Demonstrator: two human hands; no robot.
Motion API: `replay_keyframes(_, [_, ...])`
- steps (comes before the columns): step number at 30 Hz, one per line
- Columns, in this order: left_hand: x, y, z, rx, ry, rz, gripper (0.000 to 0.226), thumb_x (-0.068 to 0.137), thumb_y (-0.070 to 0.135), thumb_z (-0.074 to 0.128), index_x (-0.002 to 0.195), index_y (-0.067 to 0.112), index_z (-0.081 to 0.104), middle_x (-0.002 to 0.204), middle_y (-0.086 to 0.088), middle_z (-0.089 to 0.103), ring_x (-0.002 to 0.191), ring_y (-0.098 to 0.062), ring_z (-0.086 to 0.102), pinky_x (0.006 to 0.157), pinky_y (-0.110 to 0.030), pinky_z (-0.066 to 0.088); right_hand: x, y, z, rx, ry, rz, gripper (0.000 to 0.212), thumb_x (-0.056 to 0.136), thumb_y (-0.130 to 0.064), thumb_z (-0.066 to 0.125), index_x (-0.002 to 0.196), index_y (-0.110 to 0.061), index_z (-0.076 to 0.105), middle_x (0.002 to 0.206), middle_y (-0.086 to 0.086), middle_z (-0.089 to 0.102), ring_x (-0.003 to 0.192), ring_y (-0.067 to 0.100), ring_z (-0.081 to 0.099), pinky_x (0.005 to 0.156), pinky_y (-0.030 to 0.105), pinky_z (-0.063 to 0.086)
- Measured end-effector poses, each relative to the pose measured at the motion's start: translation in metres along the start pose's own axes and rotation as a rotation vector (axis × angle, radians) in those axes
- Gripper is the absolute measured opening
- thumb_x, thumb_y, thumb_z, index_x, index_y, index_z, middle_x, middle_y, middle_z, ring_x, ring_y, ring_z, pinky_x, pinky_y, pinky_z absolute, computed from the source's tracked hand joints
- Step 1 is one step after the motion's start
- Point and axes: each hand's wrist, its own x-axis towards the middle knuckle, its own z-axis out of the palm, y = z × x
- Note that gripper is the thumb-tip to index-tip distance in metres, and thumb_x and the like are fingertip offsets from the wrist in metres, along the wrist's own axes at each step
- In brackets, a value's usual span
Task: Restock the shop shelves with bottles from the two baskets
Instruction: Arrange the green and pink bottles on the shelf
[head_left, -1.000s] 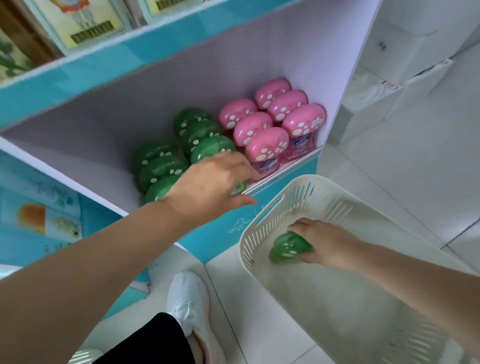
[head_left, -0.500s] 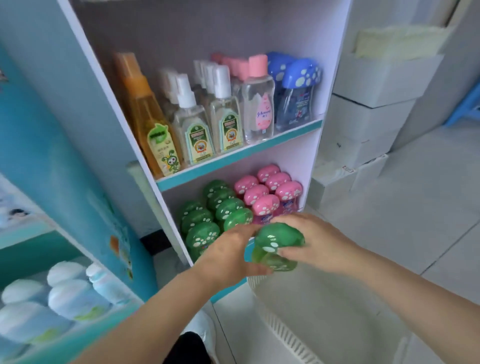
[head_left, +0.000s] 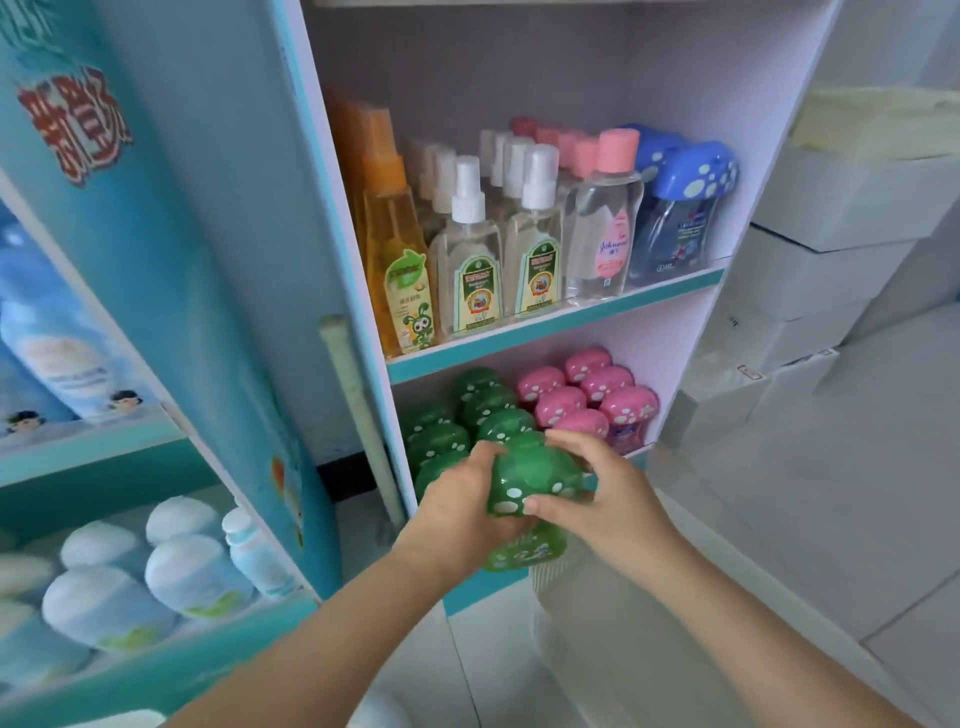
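Both hands, left (head_left: 457, 512) and right (head_left: 605, 499), hold a green bottle (head_left: 530, 486), fingers curled round it, before the lower shelf (head_left: 636, 457).

White boxes (head_left: 831, 270) stand stacked in several tiers. On top of the boxes lies a pale yellow sheet (head_left: 878, 119), perhaps foam; it is too blurred to tell. Below the boxes spreads a pale tiled floor (head_left: 779, 519). Well left of the boxes a whitish pole (head_left: 358, 410) leans. Farther left still, red lettering (head_left: 72, 124) marks a blue panel (head_left: 182, 260).
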Motion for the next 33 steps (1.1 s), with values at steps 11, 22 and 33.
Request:
replay_keyframes(11, [0.002, -0.056, -0.003, 0.193, 0.064, -0.246, 0.057, 0.067, 0.048, 0.076, 0.098, 0.026, 0.034, 0.081, 0.010, 0.057, 0.070, -0.011, 0.055, 0.061, -0.019, 0.040, 0.054, 0.060, 0.093, 0.890, -0.050, 0.722, 0.027, 0.092, -0.043, 0.052, 0.105, -0.020, 0.058, 0.114, 0.004, 0.060, 0.101, 0.021, 0.059, 0.086, 0.036, 0.052])
replay_keyframes(22, [-0.013, -0.084, 0.004, 0.201, 0.044, -0.267, 0.059, 0.067, 0.041, 0.078, 0.117, 0.032, 0.049, 0.092, 0.009, 0.064, 0.079, -0.009, 0.060, 0.070, -0.017, 0.048, 0.079, 0.109, 0.138, 1.322, -0.106, 1.056, 0.062, 0.092, -0.040, 0.054, 0.138, -0.003, 0.036, 0.114, 0.020, 0.050, 0.089, 0.030, 0.060, 0.081, 0.042, 0.052])
replay_keyframes(33, [-0.004, -0.097, 0.009, 0.235, 0.030, -0.330, 0.051, 0.068, 0.036, 0.077, 0.107, 0.032, 0.043, 0.089, 0.008, 0.061, 0.079, -0.011, 0.059, 0.069, -0.023, 0.048, 0.096, 0.094, 0.151, 1.358, -0.044, 1.079, 0.023, 0.095, -0.023, 0.053, 0.094, 0.000, 0.052, 0.087, 0.017, 0.053, 0.080, 0.030, 0.057, 0.086, 0.044, 0.051])
